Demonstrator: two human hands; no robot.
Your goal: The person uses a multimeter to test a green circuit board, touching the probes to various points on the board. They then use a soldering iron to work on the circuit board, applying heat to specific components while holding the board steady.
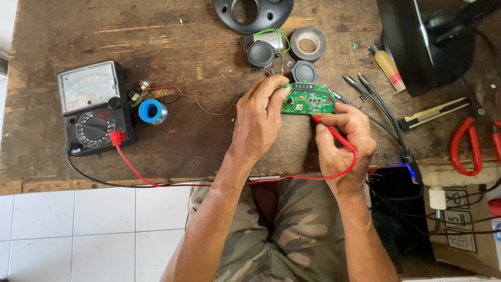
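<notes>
A small green circuit board [308, 101] lies on the worn wooden table [172, 47], wired to two small black speakers [261, 52]. My left hand [258, 117] pinches the board's left end, and seems to hold a thin probe against it. My right hand [344, 138] grips a red test probe [334, 133] like a pen, its tip touching the board's lower right edge. The probe's red lead runs back along the table's front edge to an analog multimeter [94, 107] at the left.
Beside the meter sits a blue solder spool [152, 111] and a small wired part [140, 91]. Behind the board are a roll of black tape [308, 44], a black round cover [253, 13] and a lamp [433, 42]. Cables, a utility knife [433, 112] and red-handled pliers [472, 149] lie right.
</notes>
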